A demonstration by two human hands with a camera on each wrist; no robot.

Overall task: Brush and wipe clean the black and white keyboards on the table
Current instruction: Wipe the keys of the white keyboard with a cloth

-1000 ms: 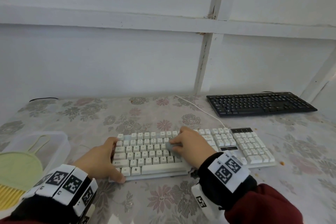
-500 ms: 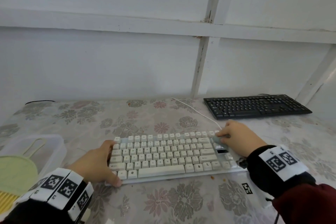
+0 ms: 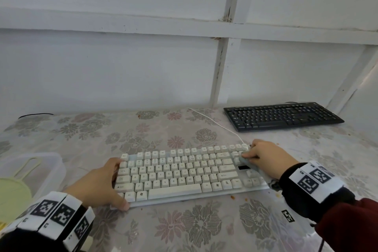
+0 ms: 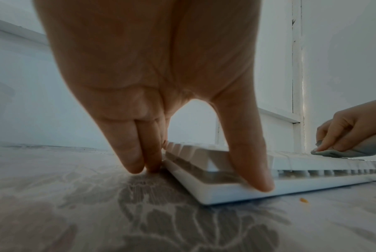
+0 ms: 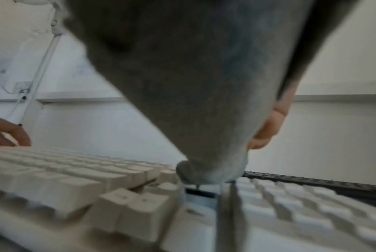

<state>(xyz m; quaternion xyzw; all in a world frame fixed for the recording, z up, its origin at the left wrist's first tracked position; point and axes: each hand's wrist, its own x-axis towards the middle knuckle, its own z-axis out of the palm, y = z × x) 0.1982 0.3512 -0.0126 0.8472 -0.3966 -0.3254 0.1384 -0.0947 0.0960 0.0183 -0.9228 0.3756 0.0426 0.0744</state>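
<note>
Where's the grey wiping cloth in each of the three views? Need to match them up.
Head: grey cloth right of centre, under the right hand on the white keyboard.
Left wrist: cloth at the far right edge, pressed flat on the keys by the right hand's fingers.
Right wrist: cloth fills the top centre, hanging down to the keys.
Shared landmark: the white keyboard, in all three views.

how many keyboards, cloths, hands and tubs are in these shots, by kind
keyboards: 2, white and black
cloths: 1, grey cloth
hands: 2, left and right
tubs: 1, clear tub
total: 6
</note>
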